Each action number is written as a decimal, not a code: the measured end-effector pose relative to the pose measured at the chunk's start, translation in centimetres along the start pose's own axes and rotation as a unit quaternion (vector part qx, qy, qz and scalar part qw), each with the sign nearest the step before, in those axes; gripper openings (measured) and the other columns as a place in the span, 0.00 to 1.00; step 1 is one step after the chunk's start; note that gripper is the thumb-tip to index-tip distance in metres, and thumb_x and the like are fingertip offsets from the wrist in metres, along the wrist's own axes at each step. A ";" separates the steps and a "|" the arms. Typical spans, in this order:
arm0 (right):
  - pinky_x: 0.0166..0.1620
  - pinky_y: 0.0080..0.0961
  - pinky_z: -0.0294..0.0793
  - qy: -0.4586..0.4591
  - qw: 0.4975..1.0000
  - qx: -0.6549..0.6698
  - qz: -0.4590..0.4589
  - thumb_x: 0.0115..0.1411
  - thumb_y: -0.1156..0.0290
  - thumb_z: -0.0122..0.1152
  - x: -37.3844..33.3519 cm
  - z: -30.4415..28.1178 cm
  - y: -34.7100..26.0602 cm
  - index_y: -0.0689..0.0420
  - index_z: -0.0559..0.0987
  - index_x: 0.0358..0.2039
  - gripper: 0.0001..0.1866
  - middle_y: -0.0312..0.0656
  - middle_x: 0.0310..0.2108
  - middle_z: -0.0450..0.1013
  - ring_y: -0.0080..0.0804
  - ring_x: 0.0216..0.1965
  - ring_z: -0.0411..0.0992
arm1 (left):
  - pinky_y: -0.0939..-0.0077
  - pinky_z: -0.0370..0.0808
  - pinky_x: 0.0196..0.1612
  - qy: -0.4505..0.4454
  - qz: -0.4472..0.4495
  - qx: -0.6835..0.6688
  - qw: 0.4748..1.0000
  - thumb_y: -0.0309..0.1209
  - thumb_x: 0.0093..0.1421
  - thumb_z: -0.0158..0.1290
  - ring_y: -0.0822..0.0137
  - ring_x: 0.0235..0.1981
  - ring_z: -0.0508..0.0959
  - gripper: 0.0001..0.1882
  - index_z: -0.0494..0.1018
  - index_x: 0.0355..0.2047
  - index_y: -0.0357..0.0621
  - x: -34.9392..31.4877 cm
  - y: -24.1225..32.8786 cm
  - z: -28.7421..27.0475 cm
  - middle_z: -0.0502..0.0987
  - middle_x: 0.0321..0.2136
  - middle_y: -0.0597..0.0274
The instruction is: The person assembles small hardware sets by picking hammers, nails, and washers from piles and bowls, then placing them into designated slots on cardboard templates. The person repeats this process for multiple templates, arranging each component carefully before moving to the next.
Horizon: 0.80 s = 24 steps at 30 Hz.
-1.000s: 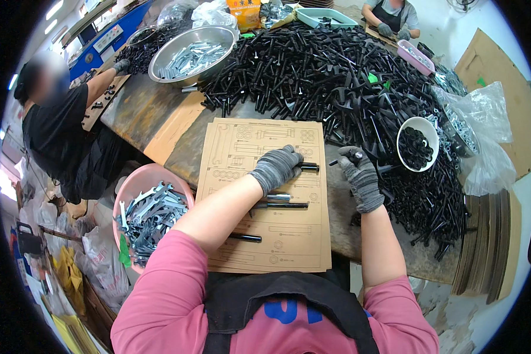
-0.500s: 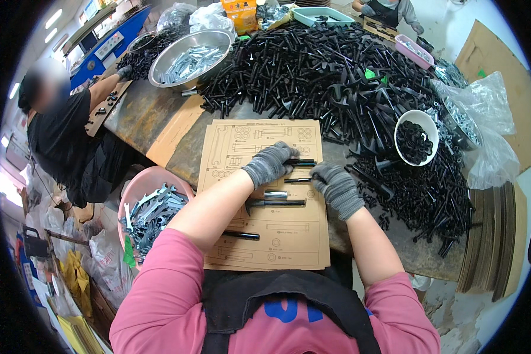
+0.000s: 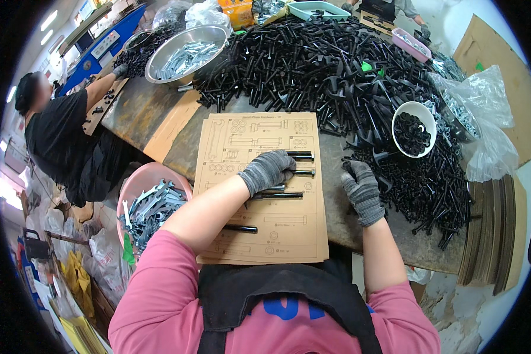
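Note:
A printed cardboard sheet (image 3: 298,242) with outline drawings of hardware lies before me. My left hand (image 3: 268,172), in a grey knit glove, rests on it with bent fingers closed at the inner end of a black bolt (image 3: 304,173). Just above is another black bolt (image 3: 302,155). Below my left hand a longer black bolt (image 3: 283,195) lies crosswise, and a black rod (image 3: 241,228) shows partly under my forearm. My right hand (image 3: 363,193), also gloved, is off the sheet at the edge of the black hardware pile, its fingers curled; their tips are hidden.
A large heap of black bolts (image 3: 277,65) covers the table's far side. A white bowl (image 3: 414,152) of black parts stands in it. A steel basin (image 3: 158,68) of silver pieces and a pink basin (image 3: 125,190) of wrenches are leftward. A person (image 3: 65,130) works at left.
My right hand has left the bolts on the sheet and moved right to the pile. My left hand has shifted slightly down toward the second bolt. The view has moved slightly.

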State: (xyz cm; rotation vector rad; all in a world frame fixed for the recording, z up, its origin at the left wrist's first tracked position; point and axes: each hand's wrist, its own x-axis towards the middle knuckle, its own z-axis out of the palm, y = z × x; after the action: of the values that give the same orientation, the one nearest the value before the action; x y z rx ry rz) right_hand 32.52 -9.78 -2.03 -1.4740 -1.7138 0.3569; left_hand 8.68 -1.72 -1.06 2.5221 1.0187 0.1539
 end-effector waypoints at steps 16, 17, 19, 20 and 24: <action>0.26 0.34 0.70 -0.414 0.866 -0.094 -0.264 0.52 0.57 0.50 -5.6 7.5 -14.1 0.55 0.73 0.24 0.14 0.46 0.24 0.68 0.41 0.24 0.70 | 0.71 0.68 0.44 0.024 -0.035 -0.167 0.985 0.27 0.49 0.54 0.59 0.39 0.72 0.15 0.71 0.39 0.42 -1.7 -2.6 0.1 0.72 0.35 0.54; 0.22 0.35 0.69 -0.429 0.853 -0.112 -0.274 0.51 0.58 0.51 -6.1 8.2 -15.3 0.55 0.73 0.23 0.13 0.45 0.23 0.69 0.40 0.21 0.70 | 0.71 0.68 0.44 0.011 -0.052 -0.183 0.982 0.27 0.49 0.53 0.60 0.39 0.72 0.15 0.71 0.39 0.42 -1.7 -2.5 -0.3 0.73 0.35 0.55; 0.21 0.35 0.69 -0.411 0.851 -0.109 -0.307 0.51 0.58 0.51 -7.0 9.9 -16.7 0.54 0.73 0.22 0.13 0.44 0.21 0.69 0.40 0.20 0.70 | 0.72 0.68 0.44 0.017 -0.050 -0.164 0.985 0.27 0.50 0.53 0.60 0.39 0.72 0.14 0.71 0.39 0.43 -2.2 -1.8 -0.9 0.73 0.35 0.55; 0.21 0.35 0.69 -0.374 0.859 -0.106 -0.334 0.51 0.58 0.51 -7.5 10.9 -16.7 0.55 0.73 0.23 0.13 0.43 0.20 0.69 0.39 0.21 0.71 | 0.72 0.68 0.43 0.021 -0.061 -0.159 0.985 0.27 0.50 0.53 0.60 0.38 0.72 0.13 0.71 0.39 0.43 -2.3 -1.5 -1.1 0.73 0.34 0.56; 0.21 0.36 0.69 -0.359 0.876 -0.095 -0.308 0.51 0.57 0.51 -7.8 11.4 -16.8 0.55 0.72 0.24 0.13 0.44 0.20 0.69 0.40 0.20 0.71 | 0.72 0.68 0.42 0.021 -0.062 -0.170 0.983 0.27 0.50 0.53 0.60 0.37 0.73 0.12 0.72 0.37 0.43 -2.3 -2.1 -0.6 0.74 0.33 0.56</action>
State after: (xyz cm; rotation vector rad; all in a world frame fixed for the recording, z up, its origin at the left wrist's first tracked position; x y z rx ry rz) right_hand 12.45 -18.14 -0.74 -0.8601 -2.7686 0.4191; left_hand 5.53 -1.70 -1.25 2.1500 1.0629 0.3184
